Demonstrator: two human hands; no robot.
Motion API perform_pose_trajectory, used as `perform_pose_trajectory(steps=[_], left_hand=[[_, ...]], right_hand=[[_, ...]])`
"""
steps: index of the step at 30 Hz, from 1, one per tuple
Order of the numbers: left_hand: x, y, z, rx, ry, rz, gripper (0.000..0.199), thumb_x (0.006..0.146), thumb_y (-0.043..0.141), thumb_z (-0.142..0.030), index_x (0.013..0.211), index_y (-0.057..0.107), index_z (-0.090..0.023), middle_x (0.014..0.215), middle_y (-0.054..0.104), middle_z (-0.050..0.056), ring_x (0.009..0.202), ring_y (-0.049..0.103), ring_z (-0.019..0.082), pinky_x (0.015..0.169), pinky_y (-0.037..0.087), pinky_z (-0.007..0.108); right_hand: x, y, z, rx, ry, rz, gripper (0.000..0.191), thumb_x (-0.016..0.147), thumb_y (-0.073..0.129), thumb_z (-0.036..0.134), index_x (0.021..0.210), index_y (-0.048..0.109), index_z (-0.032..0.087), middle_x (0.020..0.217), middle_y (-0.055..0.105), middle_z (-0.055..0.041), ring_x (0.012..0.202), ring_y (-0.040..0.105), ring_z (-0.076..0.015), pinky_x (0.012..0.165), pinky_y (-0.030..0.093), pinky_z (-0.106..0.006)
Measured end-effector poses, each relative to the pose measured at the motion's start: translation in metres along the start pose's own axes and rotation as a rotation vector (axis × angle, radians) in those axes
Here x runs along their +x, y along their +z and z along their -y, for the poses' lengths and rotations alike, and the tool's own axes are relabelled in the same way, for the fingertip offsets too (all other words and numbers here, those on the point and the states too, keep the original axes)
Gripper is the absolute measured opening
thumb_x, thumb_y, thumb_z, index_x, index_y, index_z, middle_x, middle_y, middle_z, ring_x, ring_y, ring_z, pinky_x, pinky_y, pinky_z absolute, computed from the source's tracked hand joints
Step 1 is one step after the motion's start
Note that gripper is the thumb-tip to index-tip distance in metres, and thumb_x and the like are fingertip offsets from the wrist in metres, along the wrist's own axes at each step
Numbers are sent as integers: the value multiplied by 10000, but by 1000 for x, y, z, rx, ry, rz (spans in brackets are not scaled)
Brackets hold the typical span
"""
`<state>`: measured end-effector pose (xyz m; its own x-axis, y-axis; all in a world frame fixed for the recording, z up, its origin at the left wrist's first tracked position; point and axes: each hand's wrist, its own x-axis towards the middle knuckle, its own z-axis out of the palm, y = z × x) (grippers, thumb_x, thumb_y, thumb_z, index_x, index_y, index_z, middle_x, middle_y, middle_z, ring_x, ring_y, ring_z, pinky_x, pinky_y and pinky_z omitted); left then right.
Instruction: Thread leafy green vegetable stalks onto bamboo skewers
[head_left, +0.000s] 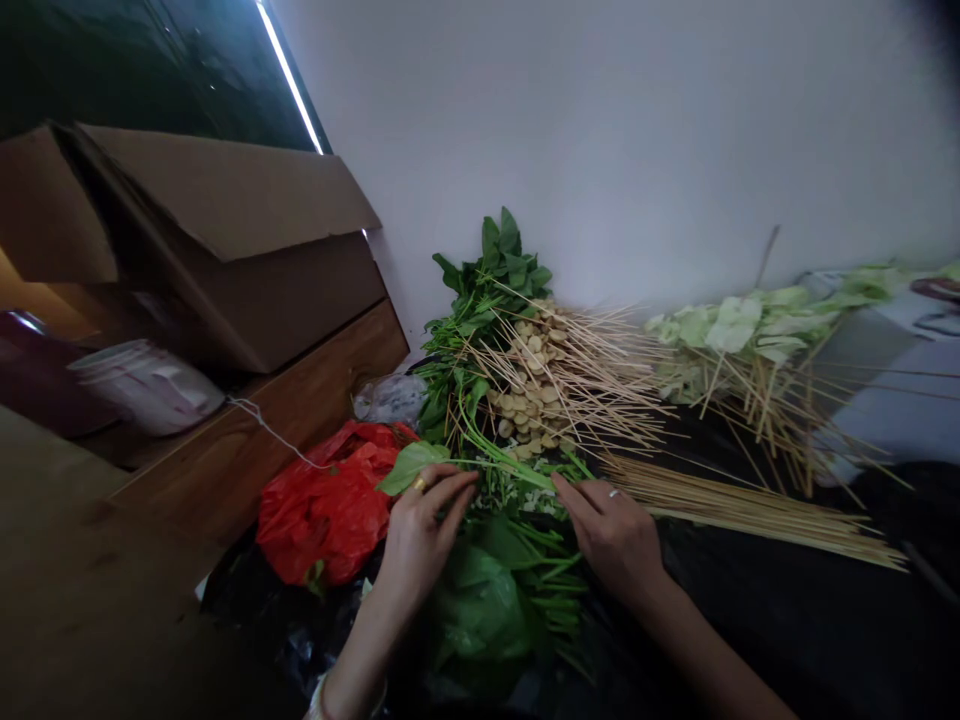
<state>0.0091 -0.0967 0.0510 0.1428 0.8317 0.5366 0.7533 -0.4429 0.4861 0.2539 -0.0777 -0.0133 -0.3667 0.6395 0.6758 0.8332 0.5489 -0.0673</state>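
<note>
My left hand [429, 515] is closed in a pinch at the leaf end of a leafy green stem [415, 464]. To its right, my right hand [613, 530] grips the lower ends of long green stems [517, 466], which curve up and away to the left. Below and between both hands lies a pile of leafy greens [484, 600], broad leaves on the left and cut stems on the right. Just beyond the hands are skewered pale slices [529, 375], their sticks pointing right. Bare bamboo skewers [757, 505] lie beside my right hand.
A red plastic bag [330, 500] lies left of my left hand, on black plastic sheeting [720, 610]. More leafy greens [495, 270] lean against the wall. Skewered cabbage leaves [750, 325] are at the right. A cardboard box [247, 260] and a white tub [154, 390] stand left.
</note>
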Motion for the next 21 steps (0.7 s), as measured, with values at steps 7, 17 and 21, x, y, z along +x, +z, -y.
perform_pose_trajectory(steps=[7,17,21], left_hand=[[11,-2,22,323,61,-125,251,902,585,-268,1121,708,-263,1042,702,70,940,582,242,854,457,381],[6,0,30,409,56,-22,148,841,611,-230,882,752,-251,890,711,61,914,551,262,758,379,369],[1,-14,33,138,-176,-143,188,835,523,-206,706,660,-197,774,637,29,805,566,210,725,415,318]], right_hand=[[1,-2,-2,-15,-12,-21,341,942,458,108,1215,659,150,858,694,-77,773,601,-183,711,384,-313],[2,-3,1,-14,-12,-8,348,950,443,111,1223,652,168,883,701,-73,792,604,-185,738,390,-311],[3,-3,2,-4,-34,9,320,943,478,119,1199,663,169,835,687,-64,769,597,-189,716,392,-322]])
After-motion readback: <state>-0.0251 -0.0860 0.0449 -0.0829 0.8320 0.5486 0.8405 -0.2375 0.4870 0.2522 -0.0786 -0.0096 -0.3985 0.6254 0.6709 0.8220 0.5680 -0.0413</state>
